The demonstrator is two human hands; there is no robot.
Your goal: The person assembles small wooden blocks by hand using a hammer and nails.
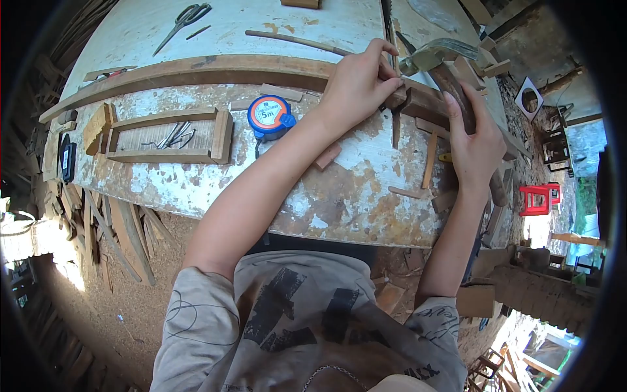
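Note:
My right hand (478, 140) is wrapped round the wooden handle of a claw hammer (452, 88). The metal hammer head (436, 55) is raised over the wooden beam, close to the fingers of my left hand (358, 88). Those fingers are closed in a pinch above a long wooden beam (261, 65); whatever they hold is too small to make out. The beam lies across the worn white workbench (353, 196). Beside my left forearm sits a blue and orange tape measure (269, 116).
A shallow wooden tray (223, 136) with several nails (175, 136) is at the left. Scissors (183, 25) and a thin wooden stick (294, 40) lie beyond the beam. Small wood strips (430, 160) are scattered near my right arm. A red stool (537, 199) stands on the floor at right.

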